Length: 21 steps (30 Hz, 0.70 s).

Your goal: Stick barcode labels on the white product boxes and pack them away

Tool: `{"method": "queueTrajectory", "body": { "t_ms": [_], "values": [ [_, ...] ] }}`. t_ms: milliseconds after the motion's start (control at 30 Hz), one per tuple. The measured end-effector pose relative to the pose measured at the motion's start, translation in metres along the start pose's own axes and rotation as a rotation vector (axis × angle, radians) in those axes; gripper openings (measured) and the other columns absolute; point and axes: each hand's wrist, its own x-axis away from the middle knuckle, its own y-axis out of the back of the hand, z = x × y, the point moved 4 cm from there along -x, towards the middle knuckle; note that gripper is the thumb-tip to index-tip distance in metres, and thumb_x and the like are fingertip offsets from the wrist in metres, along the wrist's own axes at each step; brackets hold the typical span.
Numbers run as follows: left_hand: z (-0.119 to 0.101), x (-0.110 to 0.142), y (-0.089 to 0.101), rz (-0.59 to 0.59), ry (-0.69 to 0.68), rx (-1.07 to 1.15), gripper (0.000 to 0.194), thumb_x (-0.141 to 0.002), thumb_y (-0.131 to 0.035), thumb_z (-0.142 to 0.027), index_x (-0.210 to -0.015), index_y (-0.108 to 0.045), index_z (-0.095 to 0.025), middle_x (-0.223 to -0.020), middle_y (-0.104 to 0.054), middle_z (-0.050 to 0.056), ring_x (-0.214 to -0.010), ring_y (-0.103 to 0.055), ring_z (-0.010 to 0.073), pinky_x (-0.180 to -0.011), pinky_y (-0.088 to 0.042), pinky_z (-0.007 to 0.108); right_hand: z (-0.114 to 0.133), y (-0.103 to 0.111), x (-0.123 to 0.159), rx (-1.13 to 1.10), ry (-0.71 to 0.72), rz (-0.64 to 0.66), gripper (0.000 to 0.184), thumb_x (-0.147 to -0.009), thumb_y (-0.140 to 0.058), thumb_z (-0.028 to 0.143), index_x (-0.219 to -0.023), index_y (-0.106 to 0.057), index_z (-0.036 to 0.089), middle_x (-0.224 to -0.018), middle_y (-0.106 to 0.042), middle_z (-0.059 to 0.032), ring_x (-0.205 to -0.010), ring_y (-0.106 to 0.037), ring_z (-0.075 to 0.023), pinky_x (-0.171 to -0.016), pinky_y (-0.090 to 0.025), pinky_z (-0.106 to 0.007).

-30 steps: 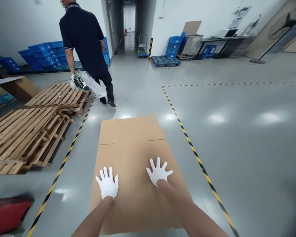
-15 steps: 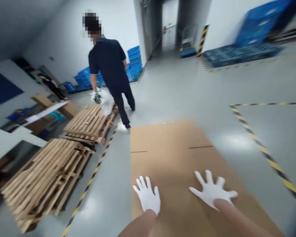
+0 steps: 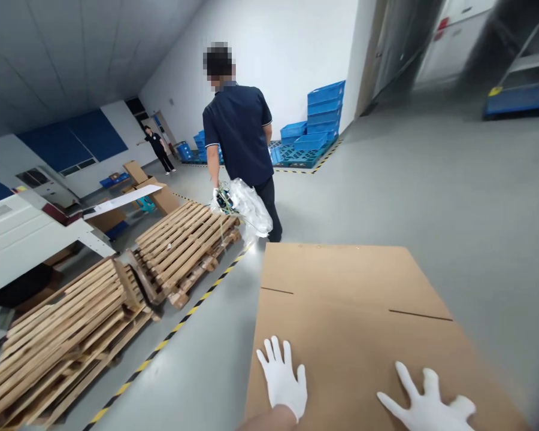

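A large flat sheet of brown cardboard (image 3: 336, 323) with two dark slots fills the lower right of the view. On its left part lies my left hand (image 3: 282, 380) in a white glove, palm down with the fingers spread. My right hand (image 3: 431, 401), gloved in white too, rests open on the cardboard's right side, and the frame's bottom edge cuts it off. Neither hand grips anything. What the cardboard lies on is hidden beneath it.
Wooden pallets (image 3: 72, 335) lie at the left, beside a yellow-black floor line (image 3: 175, 329). A person (image 3: 240, 137) just past the cardboard carries clear plastic wrap (image 3: 251, 209). Blue crates (image 3: 326, 111) stand by the wall; a platform cart (image 3: 521, 99) is at far right. Another person (image 3: 157, 146) stands far off.
My view has swung left, so the scene has shifted right. Both hands stay spread on the cardboard. The cardboard's far edge still lies near the person ahead.
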Motion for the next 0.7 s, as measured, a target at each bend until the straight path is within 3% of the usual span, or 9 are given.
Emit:
{"method": "queueTrajectory", "body": {
  "t_ms": [100,200,300,467,700],
  "values": [
    [-0.037,-0.066,0.006,0.004,0.052,-0.020,0.080,-0.100,-0.030,-0.074,-0.165,-0.036,-0.029,-0.175,-0.024,0.013,-0.161,-0.019,0.0469,-0.127,-0.009,0.078,0.010,0.030,-0.080,0.183,-0.150,0.107,0.106,-0.072,-0.053,0.080,-0.168,-0.027,0.043,-0.177,-0.009,-0.0102,-0.154,-0.014,-0.0564,-0.096,-0.020,-0.092],
    [-0.067,-0.124,0.015,-0.018,0.091,-0.043,0.077,-0.099,-0.037,-0.072,-0.163,-0.041,-0.030,-0.174,-0.029,0.013,-0.160,-0.024,0.0456,-0.127,-0.012,0.075,0.028,0.058,-0.150,0.315,-0.170,0.220,0.092,-0.083,-0.044,0.078,-0.167,-0.025,0.046,-0.178,-0.001,-0.0040,-0.155,-0.014,-0.0530,-0.097,-0.028,-0.086],
    [-0.089,-0.179,0.024,-0.064,0.114,-0.098,0.070,-0.100,-0.044,-0.065,-0.160,-0.048,-0.029,-0.171,-0.035,0.015,-0.157,-0.030,0.0446,-0.126,-0.015,0.073,0.047,0.086,-0.215,0.382,-0.136,0.265,0.087,-0.088,-0.043,0.079,-0.167,-0.021,0.049,-0.179,0.000,-0.0046,-0.154,-0.015,-0.0516,-0.099,-0.029,-0.083],
    [-0.123,-0.271,0.044,-0.098,0.179,-0.260,0.058,-0.103,-0.044,-0.041,-0.159,-0.051,-0.026,-0.169,-0.039,0.017,-0.155,-0.033,0.0440,-0.122,-0.022,0.071,0.078,0.121,-0.326,0.418,-0.041,0.303,0.087,-0.090,-0.047,0.077,-0.168,-0.018,0.049,-0.178,0.003,-0.0069,-0.154,-0.010,-0.0543,-0.103,-0.020,-0.085],
    [-0.183,-0.398,0.074,-0.078,0.293,-0.390,0.057,-0.106,-0.039,-0.042,-0.158,-0.052,-0.025,-0.166,-0.043,0.018,-0.151,-0.036,0.0428,-0.117,-0.030,0.066,0.112,0.155,-0.502,0.422,0.143,0.347,0.096,-0.087,-0.054,0.075,-0.170,-0.016,0.041,-0.178,0.005,-0.0132,-0.153,-0.005,-0.0598,-0.103,-0.021,-0.083]
  ]
}}
